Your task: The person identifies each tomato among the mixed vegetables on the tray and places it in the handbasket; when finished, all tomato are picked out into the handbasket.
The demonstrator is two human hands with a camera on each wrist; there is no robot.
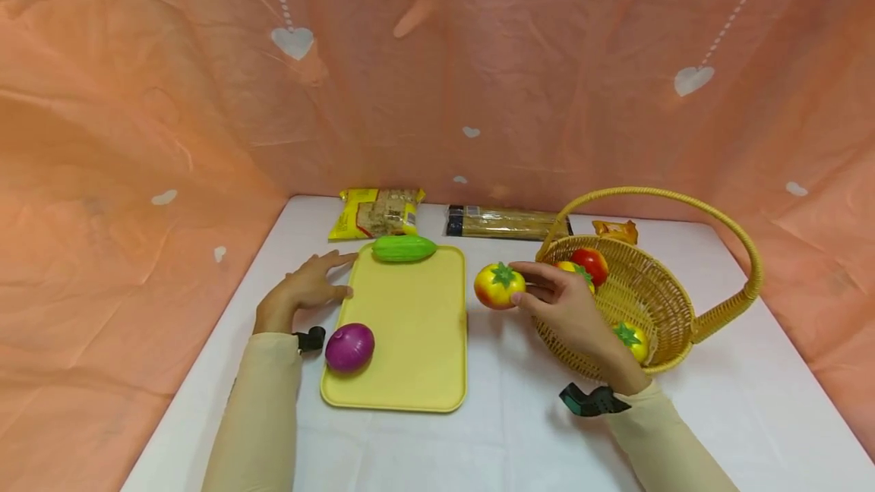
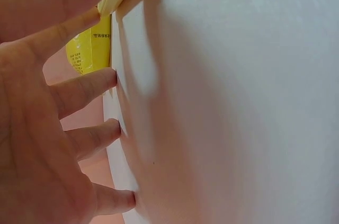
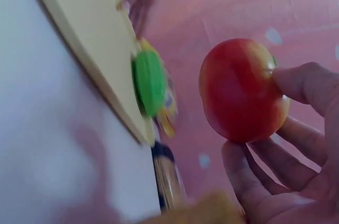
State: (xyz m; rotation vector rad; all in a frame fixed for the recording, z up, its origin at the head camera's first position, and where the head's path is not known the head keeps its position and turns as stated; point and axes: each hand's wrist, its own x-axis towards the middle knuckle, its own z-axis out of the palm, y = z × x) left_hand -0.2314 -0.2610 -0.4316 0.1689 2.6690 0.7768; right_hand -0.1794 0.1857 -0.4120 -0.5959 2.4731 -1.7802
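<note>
My right hand (image 1: 573,311) pinches a yellow-and-red tomato (image 1: 498,286) by its side, with the green leafy top facing up. It holds the tomato above the table, between a yellow cutting board (image 1: 417,325) and a wicker basket (image 1: 673,302). In the right wrist view the tomato (image 3: 238,91) shows its red side between thumb and fingers. My left hand (image 1: 304,288) lies at the board's left edge, thumb and index finger touching it; the left wrist view shows its fingers (image 2: 87,94) spread. On the board are a purple onion (image 1: 350,348) and a green ridged vegetable (image 1: 404,248).
Inside the basket lie a red fruit (image 1: 592,265) and two more yellow tomatoes, one of them (image 1: 632,340) near the front. The basket's tall handle arches above it. Along the back stand a yellow food bag (image 1: 379,213), a long noodle pack (image 1: 506,223) and a small orange packet (image 1: 617,231).
</note>
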